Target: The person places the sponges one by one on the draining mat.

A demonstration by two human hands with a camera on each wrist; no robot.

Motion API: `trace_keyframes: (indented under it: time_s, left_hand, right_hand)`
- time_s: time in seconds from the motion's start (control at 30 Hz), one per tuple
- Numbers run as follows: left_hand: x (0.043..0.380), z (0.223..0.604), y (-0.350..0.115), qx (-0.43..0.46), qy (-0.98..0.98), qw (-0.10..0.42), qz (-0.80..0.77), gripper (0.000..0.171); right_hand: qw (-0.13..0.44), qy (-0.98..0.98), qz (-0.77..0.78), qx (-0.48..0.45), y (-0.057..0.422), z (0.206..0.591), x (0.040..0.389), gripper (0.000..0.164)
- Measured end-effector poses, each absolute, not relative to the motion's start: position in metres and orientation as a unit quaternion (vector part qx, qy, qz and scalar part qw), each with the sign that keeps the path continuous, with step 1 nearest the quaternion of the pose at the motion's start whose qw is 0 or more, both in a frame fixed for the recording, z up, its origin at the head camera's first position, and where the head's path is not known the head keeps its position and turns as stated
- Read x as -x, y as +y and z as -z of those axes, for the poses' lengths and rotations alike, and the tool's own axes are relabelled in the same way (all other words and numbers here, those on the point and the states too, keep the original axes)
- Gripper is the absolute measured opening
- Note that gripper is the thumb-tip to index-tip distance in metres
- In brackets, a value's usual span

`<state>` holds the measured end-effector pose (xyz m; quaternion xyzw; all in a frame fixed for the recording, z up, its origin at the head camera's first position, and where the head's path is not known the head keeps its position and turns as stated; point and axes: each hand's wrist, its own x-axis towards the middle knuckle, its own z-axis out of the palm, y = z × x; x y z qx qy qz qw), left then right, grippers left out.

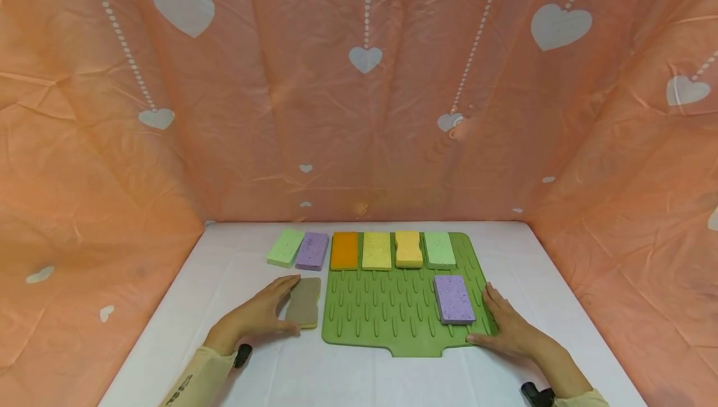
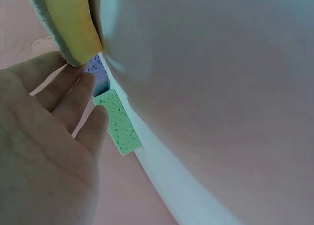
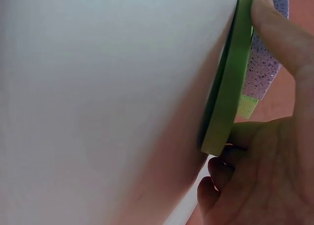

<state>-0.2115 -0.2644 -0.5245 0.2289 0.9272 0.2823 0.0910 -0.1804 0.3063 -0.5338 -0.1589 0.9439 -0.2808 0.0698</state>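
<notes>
My left hand (image 1: 258, 312) holds a scrub sponge (image 1: 303, 302) by its left side, index finger at the far end and thumb at the near end. Grey scouring covers its upper face; the yellow foam (image 2: 73, 21) shows in the left wrist view. The sponge lies on the white table left of a green ridged mat (image 1: 381, 326). With thumb and fingers, my right hand (image 1: 509, 331) grips the mat's near right corner. Just inside that corner lies a purple sponge (image 1: 454, 299). In the right wrist view, the thumb (image 3: 274, 28) rests against the mat's rim.
Along the mat's far edge stand an orange sponge (image 1: 344, 251), a yellow sponge (image 1: 376, 251), a wavy yellow sponge (image 1: 408, 249) and a light green sponge (image 1: 440, 250). Left of the mat lie another green sponge (image 1: 286, 247) and another purple sponge (image 1: 311, 251). Orange heart-patterned cloth (image 1: 364, 145) encloses the table.
</notes>
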Motion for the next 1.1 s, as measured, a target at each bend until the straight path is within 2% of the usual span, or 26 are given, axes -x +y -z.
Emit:
trace_keyframes:
  time_s: [0.47, 1.1]
  left_hand:
    - [0.21, 0.513, -0.251, -0.246, 0.929, 0.072, -0.266, 0.114]
    - [0.218, 0.513, -0.197, -0.266, 0.925, 0.064, -0.263, 0.113]
  right_hand:
    - [0.071, 0.944, 0.279, 0.159, 0.305, 0.533, 0.18, 0.122]
    - [0.09, 0.94, 0.29, 0.154, 0.306, 0.531, 0.182, 0.123]
